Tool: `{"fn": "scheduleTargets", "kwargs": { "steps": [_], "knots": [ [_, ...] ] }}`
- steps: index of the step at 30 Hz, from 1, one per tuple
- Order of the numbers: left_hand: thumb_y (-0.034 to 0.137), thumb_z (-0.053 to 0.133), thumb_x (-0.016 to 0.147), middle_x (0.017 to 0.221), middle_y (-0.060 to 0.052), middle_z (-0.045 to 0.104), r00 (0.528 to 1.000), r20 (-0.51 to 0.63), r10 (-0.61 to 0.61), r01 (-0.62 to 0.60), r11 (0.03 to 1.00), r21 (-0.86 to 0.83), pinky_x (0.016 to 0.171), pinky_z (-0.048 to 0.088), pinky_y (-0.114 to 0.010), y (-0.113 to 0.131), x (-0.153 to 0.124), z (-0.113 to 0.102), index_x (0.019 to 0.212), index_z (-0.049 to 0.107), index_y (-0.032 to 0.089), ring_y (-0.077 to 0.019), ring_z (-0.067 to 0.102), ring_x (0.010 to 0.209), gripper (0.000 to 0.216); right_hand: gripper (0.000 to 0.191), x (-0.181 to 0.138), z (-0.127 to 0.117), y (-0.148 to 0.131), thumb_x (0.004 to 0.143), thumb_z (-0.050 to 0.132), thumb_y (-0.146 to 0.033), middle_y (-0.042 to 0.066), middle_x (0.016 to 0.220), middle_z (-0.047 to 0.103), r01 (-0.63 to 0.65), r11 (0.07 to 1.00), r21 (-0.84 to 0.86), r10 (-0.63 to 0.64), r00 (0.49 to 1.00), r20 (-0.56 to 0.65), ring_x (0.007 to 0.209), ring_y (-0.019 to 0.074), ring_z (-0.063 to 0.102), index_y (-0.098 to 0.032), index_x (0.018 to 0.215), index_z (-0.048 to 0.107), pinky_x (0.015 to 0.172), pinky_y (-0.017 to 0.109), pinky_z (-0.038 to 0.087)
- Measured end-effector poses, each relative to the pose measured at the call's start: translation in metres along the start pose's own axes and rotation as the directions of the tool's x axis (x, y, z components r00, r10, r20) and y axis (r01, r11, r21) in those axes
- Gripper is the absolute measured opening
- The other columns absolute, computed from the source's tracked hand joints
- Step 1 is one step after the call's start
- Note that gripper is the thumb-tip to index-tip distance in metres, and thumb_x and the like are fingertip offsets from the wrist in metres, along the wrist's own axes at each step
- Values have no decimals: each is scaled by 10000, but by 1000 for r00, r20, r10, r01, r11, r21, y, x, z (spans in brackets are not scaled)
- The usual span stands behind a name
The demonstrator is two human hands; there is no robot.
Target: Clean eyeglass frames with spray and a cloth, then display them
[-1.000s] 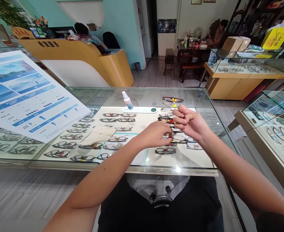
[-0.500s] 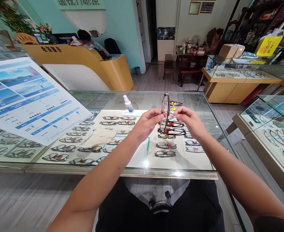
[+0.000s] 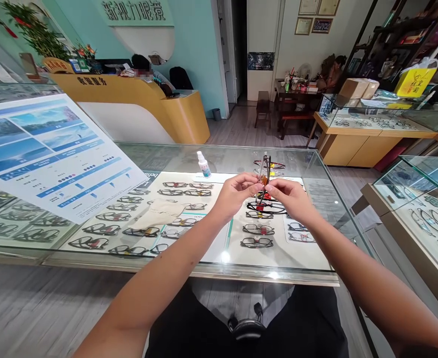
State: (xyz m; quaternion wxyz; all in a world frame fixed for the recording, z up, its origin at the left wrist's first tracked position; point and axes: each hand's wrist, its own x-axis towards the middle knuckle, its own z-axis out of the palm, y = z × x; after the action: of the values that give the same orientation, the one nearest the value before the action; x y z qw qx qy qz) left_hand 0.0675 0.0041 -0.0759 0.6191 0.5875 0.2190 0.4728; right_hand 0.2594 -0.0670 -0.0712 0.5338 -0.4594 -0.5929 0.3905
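Observation:
I hold a pair of dark-framed glasses (image 3: pixel 265 168) upright and edge-on above the glass counter (image 3: pixel 315 164). My left hand (image 3: pixel 234 195) pinches the frame from the left, and my right hand (image 3: pixel 290 196) pinches it from the right, fingers closed on it. An orange tag hangs at the frame's middle. Rows of other glasses (image 3: pixel 258 242) lie on the counter beneath my hands. A beige cleaning cloth (image 3: pixel 160 210) lies to the left of my hands, and a small spray bottle (image 3: pixel 203 164) stands farther back.
A large printed poster (image 3: pixel 50 154) leans at the left end of the counter. Another glass showcase (image 3: pixel 420 199) stands close on the right. A yellow reception desk (image 3: pixel 136 94) is beyond, and a person sits at a far table (image 3: pixel 297 94).
Both hands lifted a pair of glasses from the counter and now hold it upright between them. The frame has turned more edge-on since half a second ago. The camera tilted up slightly.

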Motion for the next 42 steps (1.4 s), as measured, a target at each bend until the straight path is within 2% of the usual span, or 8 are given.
{"fn": "scheduleTargets", "kwargs": {
  "steps": [5, 11, 16, 19, 24, 26, 32, 42],
  "knots": [
    [485, 1004, 720, 1042, -32, 778, 999, -45, 7, -6, 1000, 20, 881, 561, -327, -1, 2, -2, 855, 797, 207, -168, 688, 960, 371, 380, 0, 0, 5, 936, 797, -594, -9, 761, 616, 86, 995, -55, -90, 992, -92, 704, 155, 499, -219, 893, 752, 661, 316, 387],
    [559, 946, 787, 1090, -55, 802, 998, -61, -7, 10, 999, 48, 928, 590, -339, -2, 8, -10, 920, 767, 207, -189, 710, 1050, 417, 338, -3, -11, -2, 1055, 656, -559, -31, 668, 664, 107, 936, -335, -210, 935, -287, 537, 137, 520, -226, 1033, 709, 570, 310, 389],
    [597, 890, 837, 1116, -68, 787, 999, -30, 32, -26, 984, 177, 877, 603, -340, -6, 11, -18, 975, 771, 209, -188, 691, 1004, 429, 278, -2, -21, -8, 1088, 629, -457, 74, 1049, 840, 196, 848, -493, -438, 783, -441, 889, 219, 788, -245, 1241, 725, 743, 355, 588],
    [582, 867, 868, 1105, -75, 782, 999, -8, 46, -43, 968, 247, 888, 599, -344, -8, 11, -20, 980, 779, 203, -195, 694, 1019, 404, 328, 0, -23, -8, 1082, 638, -383, 116, 1295, 796, 283, 781, -557, -565, 700, -436, 1175, 257, 772, -262, 1386, 655, 844, 385, 631],
    [599, 894, 823, 1122, -61, 778, 998, -66, 6, 3, 991, 137, 887, 629, -355, -7, 9, -16, 961, 760, 208, -192, 686, 1025, 435, 291, -5, -12, -4, 1052, 669, -336, 107, 1162, 734, 348, 671, -655, -674, 654, -343, 1016, 260, 735, -259, 1329, 625, 794, 422, 631],
    [591, 900, 818, 1122, -60, 779, 997, -76, 12, -2, 991, 133, 886, 630, -355, -6, 8, -15, 955, 762, 209, -195, 689, 1033, 428, 235, -8, -7, -3, 1049, 670, -316, 106, 1112, 717, 378, 590, -714, -715, 656, -243, 1014, 276, 714, -255, 1275, 647, 835, 457, 627],
    [511, 886, 870, 1074, -68, 793, 996, 50, 80, -89, 970, 226, 908, 606, -377, -8, 5, -11, 955, 793, 212, -221, 722, 1039, 324, 380, -10, 3, 3, 1065, 664, -296, 175, 1434, 646, 420, 413, -808, -676, 736, 37, 1236, 333, 663, -261, 1443, 655, 1040, 548, 593],
    [497, 873, 890, 1102, -66, 797, 994, 15, 112, -112, 967, 229, 962, 612, -414, -11, 4, -11, 983, 799, 223, -242, 733, 1094, 299, 325, -9, -2, 6, 1064, 637, -291, 201, 1531, 566, 348, 426, -835, -669, 742, -32, 1399, 379, 579, -227, 1371, 724, 1130, 591, 548]
  ]
}}
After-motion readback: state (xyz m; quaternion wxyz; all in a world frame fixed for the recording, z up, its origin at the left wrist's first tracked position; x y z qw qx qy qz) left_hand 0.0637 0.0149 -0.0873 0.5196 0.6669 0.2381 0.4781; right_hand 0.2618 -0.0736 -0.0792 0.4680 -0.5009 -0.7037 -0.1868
